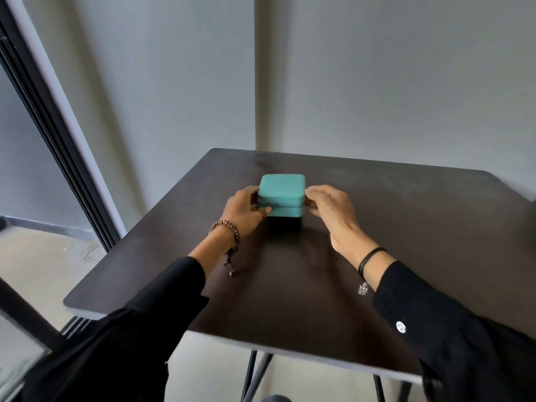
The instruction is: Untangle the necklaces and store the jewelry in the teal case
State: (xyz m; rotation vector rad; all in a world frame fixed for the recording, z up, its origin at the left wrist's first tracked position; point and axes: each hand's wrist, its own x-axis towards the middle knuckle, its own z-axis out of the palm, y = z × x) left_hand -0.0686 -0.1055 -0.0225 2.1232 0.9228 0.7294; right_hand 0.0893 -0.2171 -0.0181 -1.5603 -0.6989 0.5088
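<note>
teal case (282, 189): closed, contents hidden, sits mid-table on the dark table (377, 227).
left hand (243, 209): fingers curled against the case's left side, thumb at the seam.
right hand (330, 207): fingertips pressed against its right side.

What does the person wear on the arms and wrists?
Both arms are in long black sleeves; the right sleeve shows a small white button. The left wrist has a bracelet of brown beads with a short hanging tassel. The right wrist has a thin black cord with a small silver charm.
</note>
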